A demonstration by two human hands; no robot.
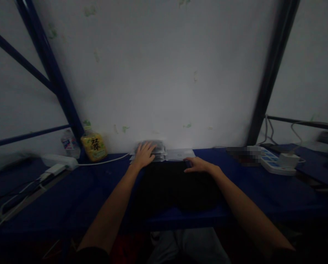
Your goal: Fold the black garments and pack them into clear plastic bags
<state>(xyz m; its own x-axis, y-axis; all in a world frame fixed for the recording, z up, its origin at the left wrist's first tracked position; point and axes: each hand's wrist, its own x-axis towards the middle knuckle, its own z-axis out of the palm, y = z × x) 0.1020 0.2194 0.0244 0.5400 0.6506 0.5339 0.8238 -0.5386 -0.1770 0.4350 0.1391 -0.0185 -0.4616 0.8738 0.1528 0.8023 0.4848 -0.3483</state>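
Note:
My left hand (144, 154) lies with its fingers spread on a stack of clear plastic packets (159, 150) against the wall. Black cloth (177, 187) is spread on the blue table (95, 190) in front of me. At the far right part of the cloth, my right hand (195, 164) has its thumb and fingers apart, around a small dark item (188, 164) that is too dim to make out; whether the hand grips it is unclear. A flat whitish packet (179, 154) lies between the stack and my right hand.
A yellow bottle (94, 146) and a clear bottle (69, 145) stand at the back left. White power strips (275, 163) with cables lie at both sides. Dark posts (274, 73) rise at left and right before the wall.

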